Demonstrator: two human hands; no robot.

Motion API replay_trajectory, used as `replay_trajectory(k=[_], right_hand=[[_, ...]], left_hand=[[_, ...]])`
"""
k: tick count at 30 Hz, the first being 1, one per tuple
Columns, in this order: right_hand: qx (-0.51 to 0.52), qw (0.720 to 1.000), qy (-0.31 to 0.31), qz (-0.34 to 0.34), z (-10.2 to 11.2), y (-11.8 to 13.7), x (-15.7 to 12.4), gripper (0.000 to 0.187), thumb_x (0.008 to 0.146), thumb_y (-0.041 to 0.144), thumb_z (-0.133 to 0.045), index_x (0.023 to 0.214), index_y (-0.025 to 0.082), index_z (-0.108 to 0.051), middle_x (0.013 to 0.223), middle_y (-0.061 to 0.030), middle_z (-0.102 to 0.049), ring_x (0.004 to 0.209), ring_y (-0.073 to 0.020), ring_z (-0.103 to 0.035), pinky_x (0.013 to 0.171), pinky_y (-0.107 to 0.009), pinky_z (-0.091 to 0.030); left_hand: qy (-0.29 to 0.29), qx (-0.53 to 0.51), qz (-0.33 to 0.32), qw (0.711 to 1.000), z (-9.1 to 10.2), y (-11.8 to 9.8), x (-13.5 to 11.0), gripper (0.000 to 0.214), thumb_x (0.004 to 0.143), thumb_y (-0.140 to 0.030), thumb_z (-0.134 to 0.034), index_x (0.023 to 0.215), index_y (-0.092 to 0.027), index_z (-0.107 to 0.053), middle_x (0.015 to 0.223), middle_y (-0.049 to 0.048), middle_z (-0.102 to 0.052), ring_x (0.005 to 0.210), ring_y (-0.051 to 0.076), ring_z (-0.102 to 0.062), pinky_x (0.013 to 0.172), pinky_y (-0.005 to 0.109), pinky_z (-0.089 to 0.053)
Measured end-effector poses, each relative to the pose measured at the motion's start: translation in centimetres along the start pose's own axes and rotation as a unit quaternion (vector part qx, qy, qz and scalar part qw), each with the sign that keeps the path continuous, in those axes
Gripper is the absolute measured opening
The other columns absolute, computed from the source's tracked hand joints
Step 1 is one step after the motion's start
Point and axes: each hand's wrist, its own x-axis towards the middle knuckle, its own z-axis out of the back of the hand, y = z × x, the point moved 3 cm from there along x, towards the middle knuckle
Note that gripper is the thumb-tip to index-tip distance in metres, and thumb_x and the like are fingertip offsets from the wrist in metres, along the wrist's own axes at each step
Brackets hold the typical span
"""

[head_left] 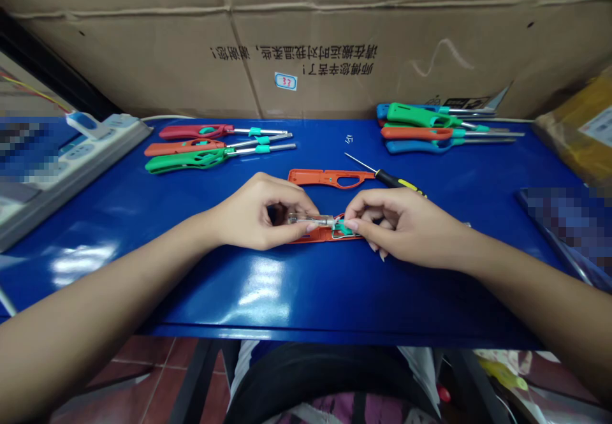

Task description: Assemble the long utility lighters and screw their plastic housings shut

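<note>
Between thumb and fingers, my left hand (pixel 268 213) pinches a clear lighter fuel tank (pixel 322 220). My right hand (pixel 401 223) is closed on a small green trigger piece (pixel 341 226) at the tank's right end. Thin wire shows around that green piece. Beneath both hands lies an orange lighter shell half (pixel 313 235), partly covered by my fingers. The other orange shell half (pixel 329 178), with its oval handle opening, rests just beyond my hands. A screwdriver (pixel 394 180) with a black and yellow handle touches or nearly touches that shell's right end.
Red, orange and green lighters (pixel 191 159) lie at the back left. Several more lighters (pixel 425 134) are piled at the back right. A power strip (pixel 81 156) runs along the left edge. A large cardboard box (pixel 167 60) stands behind the blue table (pixel 191 284).
</note>
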Motion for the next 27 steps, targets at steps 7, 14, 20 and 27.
replay_trajectory(k=[7,14,20,27], right_hand=[[0.003,1.000,0.003,0.000,-0.04,-0.07,0.02,0.008,0.094,0.027,-0.061,0.091,0.020,-0.062,0.061,0.0055,-0.056,0.050,-0.0080,-0.056,0.047,-0.020,-0.043],[0.005,1.000,0.002,0.002,-0.10,-0.17,0.14,0.008,0.094,0.027,-0.062,0.091,0.020,-0.062,0.060,0.0056,-0.056,0.050,-0.0079,-0.056,0.047,-0.019,-0.043],[0.000,1.000,0.001,0.007,-0.10,-0.22,0.14,0.008,0.094,0.027,-0.061,0.091,0.020,-0.062,0.060,0.0058,-0.056,0.050,-0.0077,-0.056,0.047,-0.019,-0.043],[0.004,1.000,-0.001,-0.004,-0.01,-0.13,0.12,0.008,0.093,0.027,-0.061,0.090,0.020,-0.062,0.060,0.0054,-0.056,0.050,-0.0084,-0.056,0.046,-0.020,-0.043]], left_hand=[[-0.001,0.000,0.000,1.000,-0.03,-0.01,0.03,0.015,0.087,-0.023,-0.070,0.095,-0.014,-0.078,0.082,0.0073,-0.079,0.063,0.012,-0.070,0.054,0.018,-0.052],[0.001,-0.001,0.002,1.000,-0.03,0.02,0.03,0.015,0.087,-0.023,-0.070,0.096,-0.015,-0.078,0.082,0.0070,-0.079,0.062,0.012,-0.070,0.054,0.018,-0.053],[0.001,0.000,0.002,1.000,-0.05,0.01,-0.01,0.015,0.087,-0.024,-0.071,0.095,-0.015,-0.079,0.083,0.0076,-0.079,0.065,0.013,-0.071,0.056,0.019,-0.054],[0.000,-0.003,0.000,1.000,-0.08,-0.06,-0.03,0.014,0.086,-0.023,-0.071,0.095,-0.015,-0.079,0.081,0.0076,-0.079,0.062,0.013,-0.070,0.055,0.018,-0.053]])
